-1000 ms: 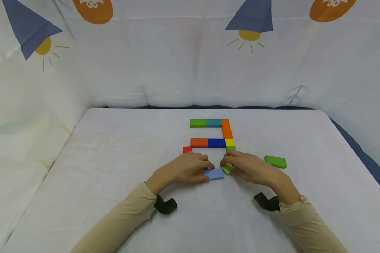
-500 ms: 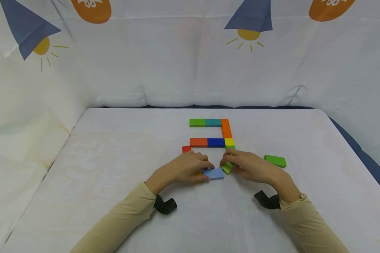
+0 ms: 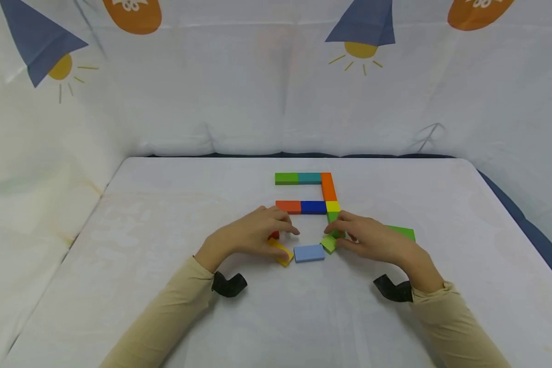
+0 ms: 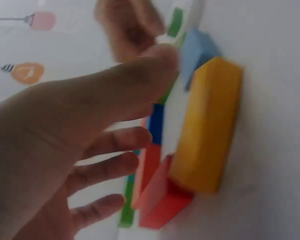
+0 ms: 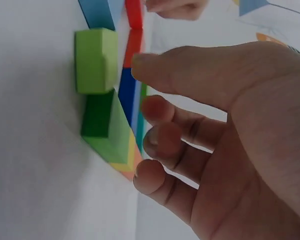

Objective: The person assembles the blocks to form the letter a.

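My left hand [image 3: 248, 232] hovers with spread, loosely bent fingers over the left end of a block shape. Beneath it are a yellow-orange block [image 4: 210, 125] and a red block [image 4: 165, 202], the latter partly covered in the head view. A light blue block [image 3: 309, 253] lies flat between the hands. My right hand [image 3: 372, 239] is beside a tilted light green block [image 5: 96, 60] and a longer green block [image 5: 110, 122]. Its thumb and fingers are apart in the right wrist view, with nothing between them.
An orange-red block [image 3: 288, 207], a dark blue block [image 3: 314, 207] and a yellow block [image 3: 332, 206] form a row. Behind stand an orange block [image 3: 328, 186], a teal block [image 3: 309, 178] and a green block [image 3: 286, 178]. Another green block [image 3: 402, 232] lies right, partly behind the right hand.
My left hand has let go of the light blue block and moved left and up. The right hand has loosened from the light green block, shifting slightly right.
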A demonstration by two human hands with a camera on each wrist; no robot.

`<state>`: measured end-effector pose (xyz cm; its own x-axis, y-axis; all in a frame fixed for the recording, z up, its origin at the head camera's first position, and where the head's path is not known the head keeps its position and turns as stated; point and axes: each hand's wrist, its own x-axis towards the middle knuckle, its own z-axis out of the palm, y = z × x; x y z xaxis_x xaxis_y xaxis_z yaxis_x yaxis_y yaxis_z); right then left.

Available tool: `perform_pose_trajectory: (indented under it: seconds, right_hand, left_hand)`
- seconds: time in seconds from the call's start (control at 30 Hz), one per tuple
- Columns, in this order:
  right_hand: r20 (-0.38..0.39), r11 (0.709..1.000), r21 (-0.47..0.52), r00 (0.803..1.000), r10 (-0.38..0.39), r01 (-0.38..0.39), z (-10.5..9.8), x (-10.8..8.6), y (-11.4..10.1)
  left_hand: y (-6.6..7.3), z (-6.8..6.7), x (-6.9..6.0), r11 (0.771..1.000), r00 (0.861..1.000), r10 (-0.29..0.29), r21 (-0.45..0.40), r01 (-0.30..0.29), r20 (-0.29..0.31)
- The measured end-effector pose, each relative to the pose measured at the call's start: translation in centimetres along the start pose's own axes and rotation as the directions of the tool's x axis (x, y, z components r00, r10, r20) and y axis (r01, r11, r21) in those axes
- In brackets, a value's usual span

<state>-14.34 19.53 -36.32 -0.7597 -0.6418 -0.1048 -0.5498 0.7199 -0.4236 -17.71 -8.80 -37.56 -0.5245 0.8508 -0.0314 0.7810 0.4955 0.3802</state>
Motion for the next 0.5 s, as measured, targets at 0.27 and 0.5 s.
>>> perform_pose_trajectory:
  seconds: [0.27, 0.5]
  right_hand:
    - [0.082, 0.999, 0.007, 0.996, 0.044, -0.044, 1.0, 0.7, -0.3]
    - [0.092, 0.999, 0.039, 0.996, 0.019, -0.023, 0.9, 0.6, -0.1]
  left_hand:
    - [-1.6, -1.4, -1.5, 0.997, 0.998, -0.052, -0.052, 0.053, 0.033]
    - [-1.9, -0.8, -1.5, 0.985, 0.988, -0.103, -0.124, 0.117, 0.118]
